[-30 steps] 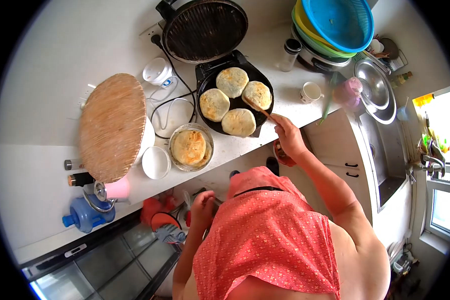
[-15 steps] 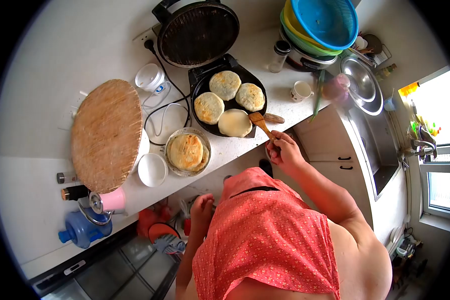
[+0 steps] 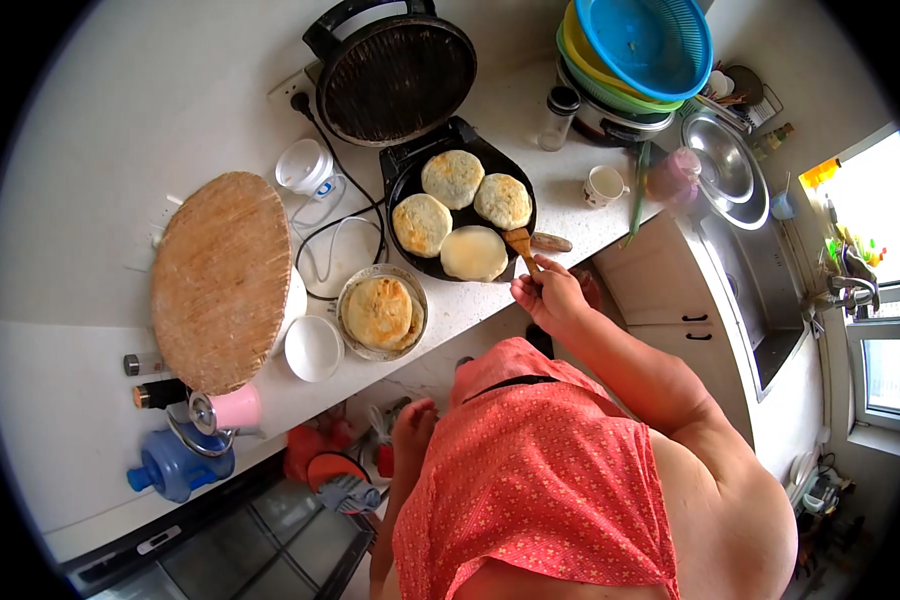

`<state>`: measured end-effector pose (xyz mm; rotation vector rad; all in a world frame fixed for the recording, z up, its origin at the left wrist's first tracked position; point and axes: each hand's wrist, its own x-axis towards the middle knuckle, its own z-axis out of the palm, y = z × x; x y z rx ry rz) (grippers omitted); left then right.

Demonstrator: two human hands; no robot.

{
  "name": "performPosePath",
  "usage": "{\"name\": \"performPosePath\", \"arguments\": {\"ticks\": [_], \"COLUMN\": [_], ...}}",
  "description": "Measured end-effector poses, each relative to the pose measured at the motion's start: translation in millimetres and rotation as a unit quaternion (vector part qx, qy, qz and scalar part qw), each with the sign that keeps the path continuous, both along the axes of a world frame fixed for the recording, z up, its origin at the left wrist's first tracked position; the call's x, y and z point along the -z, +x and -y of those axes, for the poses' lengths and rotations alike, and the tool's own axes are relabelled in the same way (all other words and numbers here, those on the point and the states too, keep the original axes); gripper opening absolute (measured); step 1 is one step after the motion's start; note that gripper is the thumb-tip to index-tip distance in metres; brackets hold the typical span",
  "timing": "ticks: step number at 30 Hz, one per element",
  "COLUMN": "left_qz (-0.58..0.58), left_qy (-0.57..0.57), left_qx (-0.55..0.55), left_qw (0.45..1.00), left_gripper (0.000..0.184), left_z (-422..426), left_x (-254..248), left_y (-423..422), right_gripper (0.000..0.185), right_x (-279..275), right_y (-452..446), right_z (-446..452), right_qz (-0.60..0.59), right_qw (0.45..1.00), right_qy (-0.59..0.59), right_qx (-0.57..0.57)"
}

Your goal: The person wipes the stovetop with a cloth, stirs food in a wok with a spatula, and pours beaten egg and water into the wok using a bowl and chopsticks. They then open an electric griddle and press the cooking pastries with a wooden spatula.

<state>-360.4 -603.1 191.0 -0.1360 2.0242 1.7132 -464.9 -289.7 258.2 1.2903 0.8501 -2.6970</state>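
Four round flatbreads lie in the open black electric pan (image 3: 460,220). The one nearest me, a pale flatbread (image 3: 473,254), shows a smooth side; a browned flatbread (image 3: 503,201) lies behind it to the right. My right hand (image 3: 550,292) is closed round the handle of a wooden spatula (image 3: 521,245), whose blade is at the pan's right rim, between these two. My left hand (image 3: 416,420) hangs by the apron with its fingers curled; whether it holds anything is hidden. A metal bowl (image 3: 344,313) with stacked browned flatbreads stands left of the pan.
The pan's lid (image 3: 398,80) stands raised at the back. A white bowl (image 3: 313,349) and round wooden board (image 3: 222,283) are on the left. A rolling pin (image 3: 551,242), cup (image 3: 604,186), glass jar (image 3: 558,119) and stacked baskets (image 3: 643,50) are on the right.
The near flatbread shows its pale side instead of the browned one. The spatula has moved off it to the right rim, and my right hand has come lower and slightly left.
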Motion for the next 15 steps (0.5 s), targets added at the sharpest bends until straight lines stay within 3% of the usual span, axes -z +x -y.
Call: {"name": "performPosePath", "arguments": {"ticks": [4, 11, 15], "left_qz": [-0.027, -0.031, -0.062], "left_qy": [-0.037, -0.037, -0.072], "left_qx": [0.005, -0.011, 0.017], "left_qw": [0.999, 0.999, 0.995], "left_gripper": [0.021, 0.020, 0.019], "left_z": [-3.1, -3.9, -9.7], "left_x": [-4.1, -20.8, -40.1], "left_y": [-2.4, -2.2, -4.7], "right_gripper": [0.051, 0.027, 0.037], "right_x": [25.3, 61.1, 58.7], "right_y": [11.4, -0.3, -28.8], "right_z": [7.0, -7.8, -26.4], "right_qz": [0.019, -0.023, -0.063], "right_qw": [0.999, 0.997, 0.995], "right_qy": [-0.029, -0.016, 0.017], "right_qx": [-0.038, -0.073, -0.076]}}
